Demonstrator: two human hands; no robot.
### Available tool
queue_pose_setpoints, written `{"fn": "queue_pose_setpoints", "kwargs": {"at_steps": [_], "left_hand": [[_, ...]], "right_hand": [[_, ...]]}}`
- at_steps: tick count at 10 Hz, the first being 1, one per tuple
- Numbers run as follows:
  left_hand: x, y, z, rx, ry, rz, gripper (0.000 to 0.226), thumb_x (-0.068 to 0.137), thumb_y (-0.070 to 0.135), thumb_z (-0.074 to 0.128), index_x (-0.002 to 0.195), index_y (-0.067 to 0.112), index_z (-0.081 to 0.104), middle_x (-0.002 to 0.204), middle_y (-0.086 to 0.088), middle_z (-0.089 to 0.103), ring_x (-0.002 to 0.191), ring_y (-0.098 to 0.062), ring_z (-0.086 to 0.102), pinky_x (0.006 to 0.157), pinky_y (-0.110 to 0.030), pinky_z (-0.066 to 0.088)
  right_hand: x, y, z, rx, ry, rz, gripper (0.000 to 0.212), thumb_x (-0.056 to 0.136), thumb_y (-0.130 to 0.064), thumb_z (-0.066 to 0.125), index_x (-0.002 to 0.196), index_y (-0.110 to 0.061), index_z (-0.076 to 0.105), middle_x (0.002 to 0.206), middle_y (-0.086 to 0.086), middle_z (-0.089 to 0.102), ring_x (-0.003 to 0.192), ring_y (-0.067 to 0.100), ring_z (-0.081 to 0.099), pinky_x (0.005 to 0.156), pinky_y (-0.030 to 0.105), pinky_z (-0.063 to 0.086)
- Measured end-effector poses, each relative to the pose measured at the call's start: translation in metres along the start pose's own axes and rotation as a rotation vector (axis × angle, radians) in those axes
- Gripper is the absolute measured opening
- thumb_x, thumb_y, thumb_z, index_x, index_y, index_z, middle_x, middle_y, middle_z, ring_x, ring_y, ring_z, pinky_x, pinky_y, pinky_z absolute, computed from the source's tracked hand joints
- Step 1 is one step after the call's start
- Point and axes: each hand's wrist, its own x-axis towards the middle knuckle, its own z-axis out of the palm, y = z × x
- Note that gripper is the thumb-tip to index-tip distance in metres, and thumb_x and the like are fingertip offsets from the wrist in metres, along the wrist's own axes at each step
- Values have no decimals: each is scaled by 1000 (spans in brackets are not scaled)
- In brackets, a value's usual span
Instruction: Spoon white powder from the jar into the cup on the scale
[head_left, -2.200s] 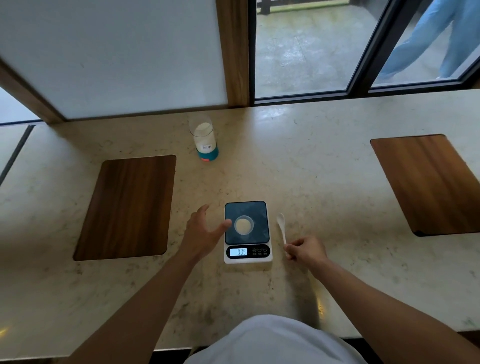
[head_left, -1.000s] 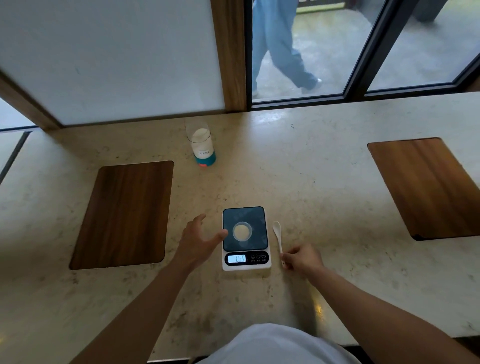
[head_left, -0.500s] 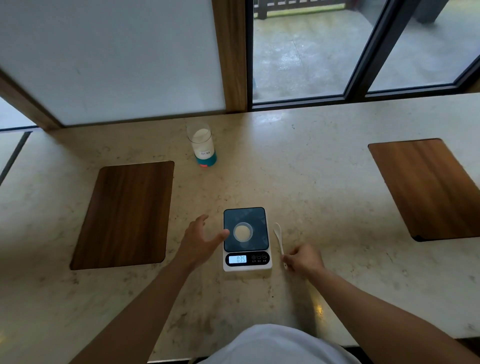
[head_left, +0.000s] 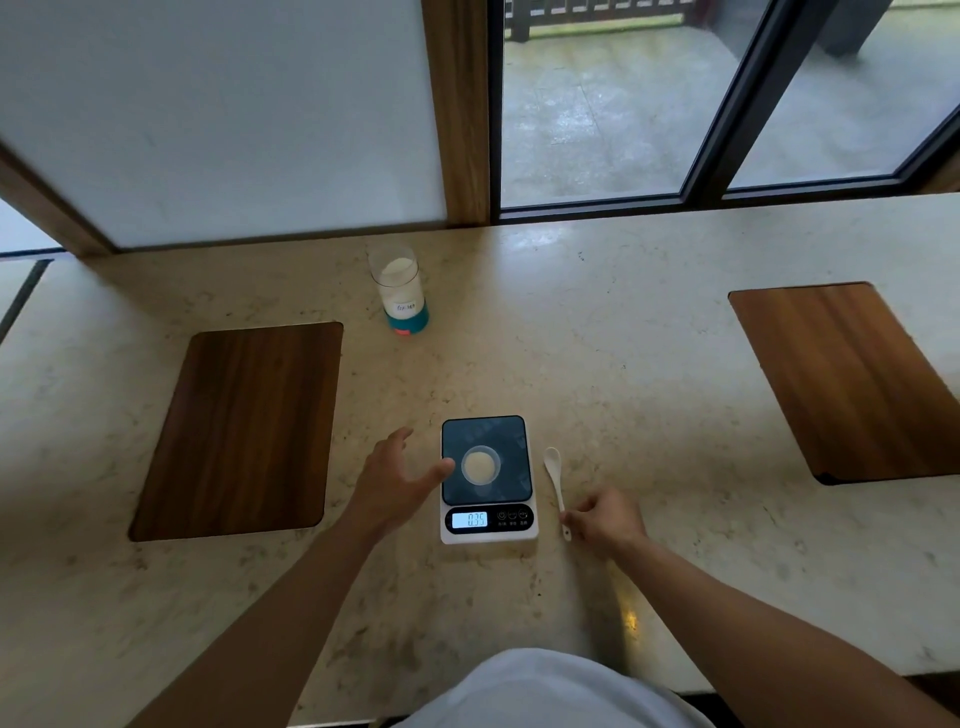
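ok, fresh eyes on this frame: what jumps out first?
The lit scale at centre, showing 0.35, with a small cup of pale powder on its dark platform. The left hand is spread open beside it; the right hand is at the handle end of a white spoon lying on the counter.

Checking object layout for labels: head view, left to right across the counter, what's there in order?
Left wooden board → jar → left hand → cup on the scale → spoon → right hand → right wooden board.
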Motion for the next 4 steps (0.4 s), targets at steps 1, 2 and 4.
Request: {"fn": "queue_pose_setpoints", "kwargs": {"at_steps": [1, 2, 4], "left_hand": [[0, 2, 0, 6, 0, 7, 93, 70, 75, 57, 144, 25, 31, 151, -8, 36, 132, -28, 40, 103, -52, 40], [0, 2, 0, 15, 1, 12, 89, 75, 70, 61, 144, 24, 31, 151, -8, 36, 132, -28, 41, 104, -53, 39], [3, -2, 2, 56, 11, 39, 90, 73, 73, 58, 144, 24, 31, 150, -7, 38, 131, -28, 42, 103, -52, 39]], "right_hand": [[1, 2, 0, -18, 9, -10, 22, 83, -28, 78, 65, -15, 74, 67, 2, 72, 64, 16, 69, 66, 37, 61], [1, 0, -2, -15, 15, 1, 21, 85, -29, 76, 68, -16, 72, 69, 1, 71, 65, 14, 68, 62, 33, 59], [10, -8, -6, 60, 66, -32, 29, 90, -29, 69, 80, -2, 75, 84, 19, 74, 62, 17, 60, 60, 31, 48]]}}
